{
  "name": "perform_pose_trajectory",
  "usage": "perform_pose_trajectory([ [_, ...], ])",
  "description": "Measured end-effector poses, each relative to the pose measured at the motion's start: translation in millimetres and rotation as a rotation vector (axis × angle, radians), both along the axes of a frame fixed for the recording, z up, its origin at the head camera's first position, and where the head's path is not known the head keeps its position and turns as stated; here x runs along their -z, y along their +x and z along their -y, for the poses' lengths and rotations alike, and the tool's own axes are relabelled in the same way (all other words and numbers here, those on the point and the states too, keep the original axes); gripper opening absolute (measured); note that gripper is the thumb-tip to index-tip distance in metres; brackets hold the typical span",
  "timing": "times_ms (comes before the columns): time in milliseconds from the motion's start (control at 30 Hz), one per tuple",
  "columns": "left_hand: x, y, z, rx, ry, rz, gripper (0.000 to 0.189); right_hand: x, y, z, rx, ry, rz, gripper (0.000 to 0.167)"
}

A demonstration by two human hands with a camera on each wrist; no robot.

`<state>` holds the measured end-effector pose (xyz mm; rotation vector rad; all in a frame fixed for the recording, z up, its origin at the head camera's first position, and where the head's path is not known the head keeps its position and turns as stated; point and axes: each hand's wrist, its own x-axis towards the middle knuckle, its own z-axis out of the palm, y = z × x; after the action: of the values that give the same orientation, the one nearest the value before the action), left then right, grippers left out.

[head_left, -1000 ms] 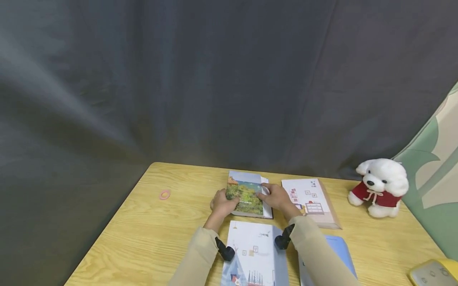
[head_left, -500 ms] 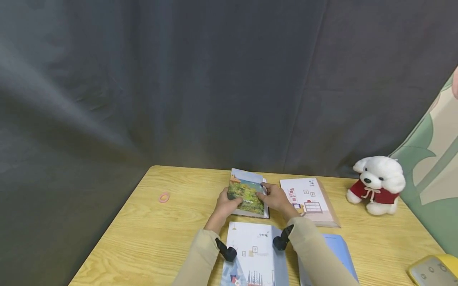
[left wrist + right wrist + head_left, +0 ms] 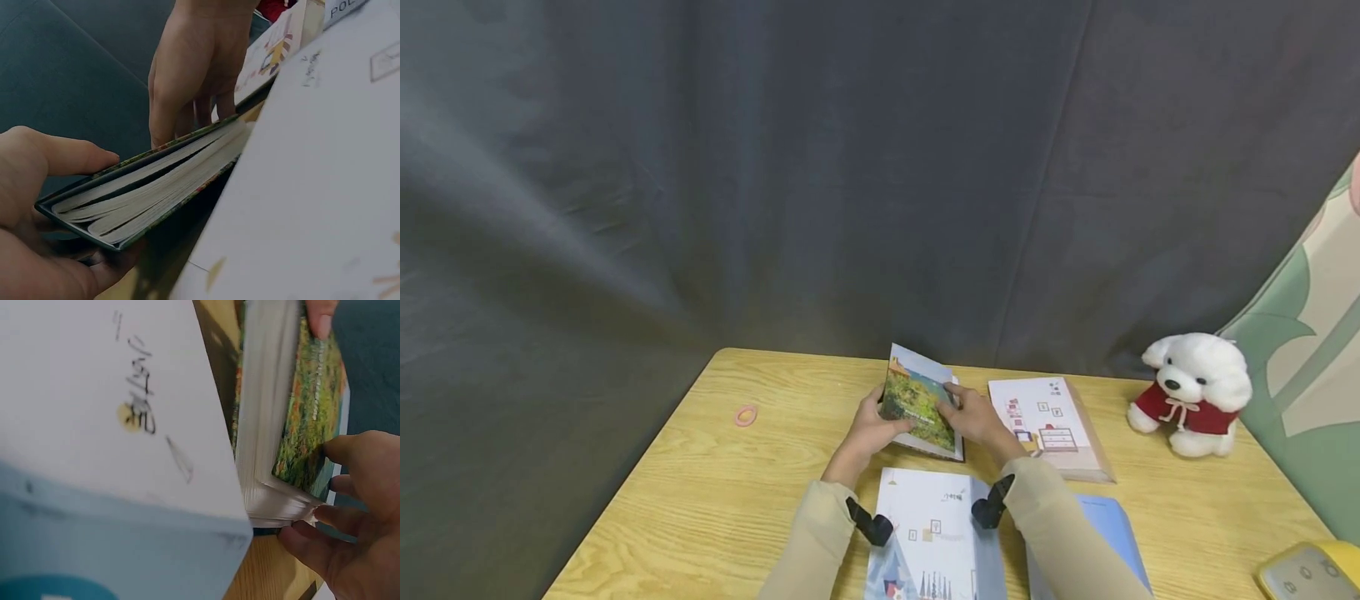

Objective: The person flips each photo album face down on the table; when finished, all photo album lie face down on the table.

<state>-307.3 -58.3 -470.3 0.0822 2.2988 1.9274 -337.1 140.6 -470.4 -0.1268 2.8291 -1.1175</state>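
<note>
A photo album [image 3: 917, 402] with a picture of green trees and blue water on its cover is tilted up at its left side, near the table's back edge. My left hand [image 3: 871, 429] grips its left edge, thumb on the cover and fingers beneath, as the left wrist view shows. At the opposite edge my right hand [image 3: 976, 417] pinches the cover and loose page edges; in the right wrist view the pages [image 3: 265, 425] fan a little apart under the cover. Just in front of the album lies a larger white album [image 3: 925, 525].
Another white album [image 3: 1048, 425] lies to the right, with a blue book [image 3: 1108, 533] partly under my right sleeve. A white plush dog [image 3: 1198, 392] in red sits at the back right. A pink ring [image 3: 746, 415] lies left; a yellow object [image 3: 1311, 571] stands front right.
The album's left side has risen from nearly flat to a clear tilt. My left hand has moved slightly with it, while the right hand stays at the right edge.
</note>
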Motion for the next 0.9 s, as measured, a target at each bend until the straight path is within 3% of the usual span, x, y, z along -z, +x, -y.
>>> perform_pose_trajectory([
  [300, -19.9, 1.0, -2.6, 0.035, 0.035, -0.086, 0.082, -6.5, 0.4, 5.7, -0.013, -0.131, 0.021, 0.06],
  [533, -30.4, 3.5, -5.1, 0.056, 0.043, -0.136, 0.077, -15.6, -2.9, 8.3, -0.014, -0.15, 0.044, 0.058],
  [733, -37.8, 7.4, -9.2, 0.028, 0.058, -0.125, 0.078, -24.2, -5.2, 9.0, -0.017, -0.193, 0.057, 0.057],
  [900, -35.7, 4.1, -13.9, 0.014, 0.132, -0.109, 0.078, -26.2, -8.7, 6.7, 0.002, -0.312, 0.056, 0.055],
])
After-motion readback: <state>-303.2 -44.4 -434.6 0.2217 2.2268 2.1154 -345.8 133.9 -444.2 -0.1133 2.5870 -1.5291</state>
